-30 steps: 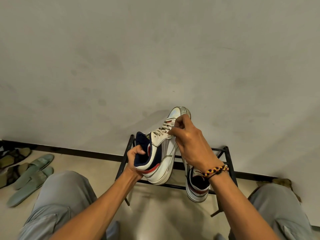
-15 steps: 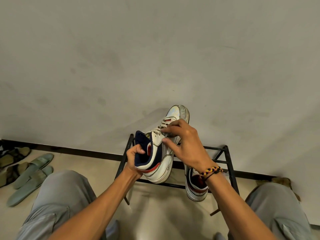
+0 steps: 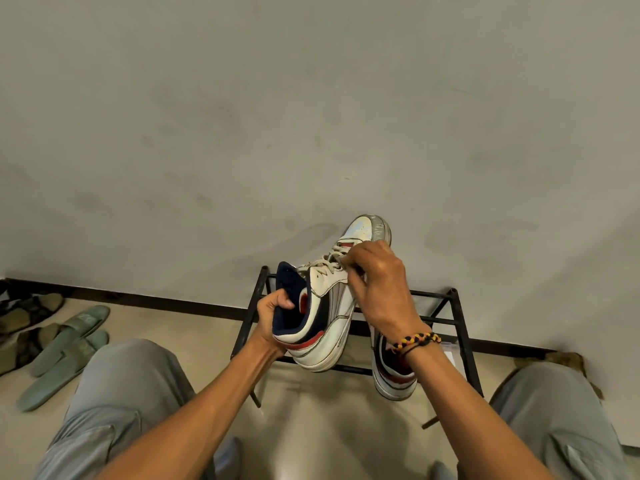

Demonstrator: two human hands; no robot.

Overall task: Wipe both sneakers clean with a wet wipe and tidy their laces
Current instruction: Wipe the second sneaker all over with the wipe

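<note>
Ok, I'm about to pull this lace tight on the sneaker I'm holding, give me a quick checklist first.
1. Held sneaker steady: ok, left hand grips its heel collar.
2. Right hand on the laces: ok, fingers curl onto them.
3. Lace ends even: cannot tell, hidden under the fingers.
4. Second sneaker parked: ok, on the black rack, toe away from you.
5. Wet wipe at hand: cannot tell, none in view.
</note>
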